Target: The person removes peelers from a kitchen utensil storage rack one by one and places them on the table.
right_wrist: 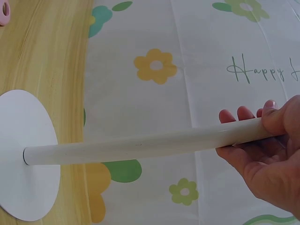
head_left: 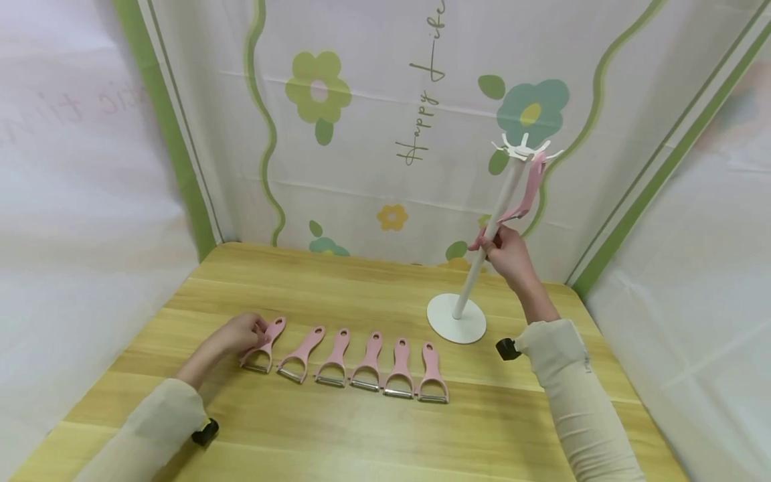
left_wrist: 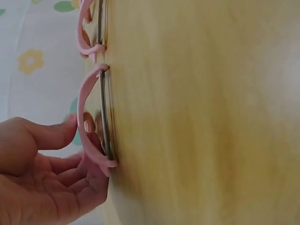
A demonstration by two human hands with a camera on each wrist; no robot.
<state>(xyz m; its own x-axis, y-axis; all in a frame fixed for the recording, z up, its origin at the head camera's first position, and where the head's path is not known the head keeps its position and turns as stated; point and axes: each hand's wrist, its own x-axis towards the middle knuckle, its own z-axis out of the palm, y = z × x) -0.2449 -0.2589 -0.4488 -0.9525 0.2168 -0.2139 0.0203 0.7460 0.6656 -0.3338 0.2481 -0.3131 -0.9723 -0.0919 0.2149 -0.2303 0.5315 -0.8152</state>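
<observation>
My left hand (head_left: 243, 333) is at the leftmost pink peeler (head_left: 275, 329) on the table, thumb and fingers pinching it where the handle meets the frame. In the left wrist view, this peeler's curved frame (left_wrist: 82, 98) shows beside the thumb, its handle mostly hidden. With curled fingers, my right hand (head_left: 508, 254) grips the pole (right_wrist: 136, 146) of a white stand about halfway up. The stand's round base (head_left: 442, 328) is on the table. One pink peeler (head_left: 533, 184) hangs from the hooked top (head_left: 523, 148), just above the right hand.
Several more pink peelers (head_left: 340, 345) lie in a row to the right of the left hand, handles pointing away. The wooden table (head_left: 337, 428) ends at a flower-printed cloth (head_left: 361, 134) behind the stand. Cloth walls rise on both sides.
</observation>
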